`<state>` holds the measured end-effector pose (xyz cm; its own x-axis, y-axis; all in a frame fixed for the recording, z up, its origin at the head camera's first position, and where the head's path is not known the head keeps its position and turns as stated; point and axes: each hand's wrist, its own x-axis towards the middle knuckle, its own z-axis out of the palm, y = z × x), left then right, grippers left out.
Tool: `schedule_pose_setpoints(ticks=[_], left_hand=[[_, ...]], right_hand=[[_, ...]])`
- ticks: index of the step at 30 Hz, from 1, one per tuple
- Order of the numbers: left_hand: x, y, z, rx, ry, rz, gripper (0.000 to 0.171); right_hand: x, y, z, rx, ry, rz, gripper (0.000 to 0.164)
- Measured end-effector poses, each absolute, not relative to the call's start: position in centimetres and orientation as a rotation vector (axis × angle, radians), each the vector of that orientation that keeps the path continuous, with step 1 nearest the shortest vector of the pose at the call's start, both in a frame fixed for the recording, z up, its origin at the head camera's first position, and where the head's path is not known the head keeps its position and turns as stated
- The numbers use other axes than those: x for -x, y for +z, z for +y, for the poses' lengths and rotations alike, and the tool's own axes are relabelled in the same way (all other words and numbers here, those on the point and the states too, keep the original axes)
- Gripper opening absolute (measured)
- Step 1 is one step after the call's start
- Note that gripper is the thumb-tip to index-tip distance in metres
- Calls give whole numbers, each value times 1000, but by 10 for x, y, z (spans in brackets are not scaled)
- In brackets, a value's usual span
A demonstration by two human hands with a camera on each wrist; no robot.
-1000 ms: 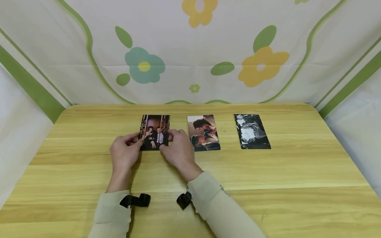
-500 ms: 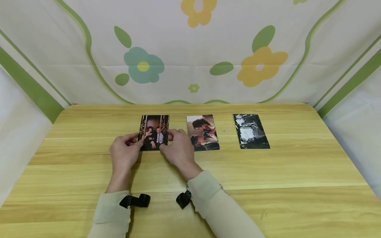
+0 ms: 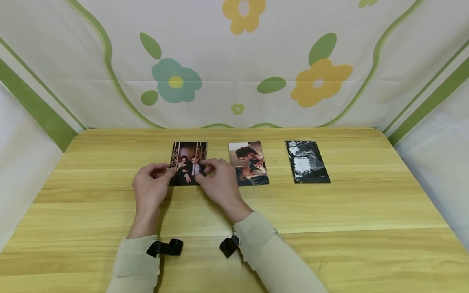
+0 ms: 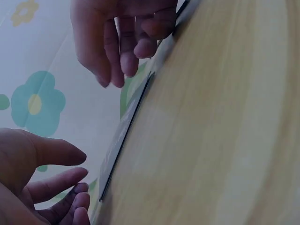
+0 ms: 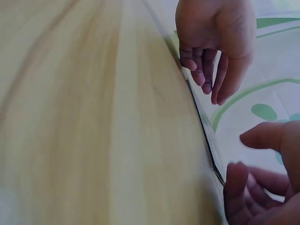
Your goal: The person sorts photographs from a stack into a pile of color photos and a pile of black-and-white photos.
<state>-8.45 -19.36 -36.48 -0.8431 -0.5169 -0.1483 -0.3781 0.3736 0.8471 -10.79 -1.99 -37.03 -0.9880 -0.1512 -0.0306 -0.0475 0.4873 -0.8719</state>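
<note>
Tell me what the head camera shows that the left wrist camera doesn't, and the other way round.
Only the head view: readable pictures on the left photo, middle photo and right photo, laid in a row, plus the light sleeves and the black wrist gear.

Only the left wrist view: the left photo's thin dark edge from a low side angle, and fingers of the left hand and right hand that are hidden from above.

Both: the two hands at either side of the left photo, the wooden table and the flowered backdrop.
</note>
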Motion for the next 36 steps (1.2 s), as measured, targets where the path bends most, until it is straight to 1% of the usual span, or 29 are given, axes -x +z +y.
schedule_pose_setpoints(ticks=[3, 6, 9, 13, 18, 25, 29, 36], left_hand=[[84, -360, -192, -788, -1537, -2465, 31], [83, -352, -186, -728, -1631, -2446, 32], [81, -346, -175, -656, -1727, -2425, 32], [81, -342, -156, -568, -1861, -2387, 28], [84, -345, -132, -470, -1929, -2415, 26], [89, -353, -109, -461, -2044, -2407, 23], [88, -356, -104, -478, -2070, -2394, 22], [87, -363, -94, -471, -2074, -2396, 23]], right_hand=[[107, -367, -11, 260, -1672, 2520, 35], [107, -362, 2, 325, -1757, 2456, 35], [108, -357, 20, 332, -1783, 2453, 35], [110, -356, 47, 284, -1798, 2482, 34], [111, -360, 85, 173, -1809, 2489, 36], [107, -367, 136, 2, -1849, 2529, 35], [109, -370, 149, -64, -1906, 2511, 34], [109, -374, 152, -118, -1870, 2469, 35]])
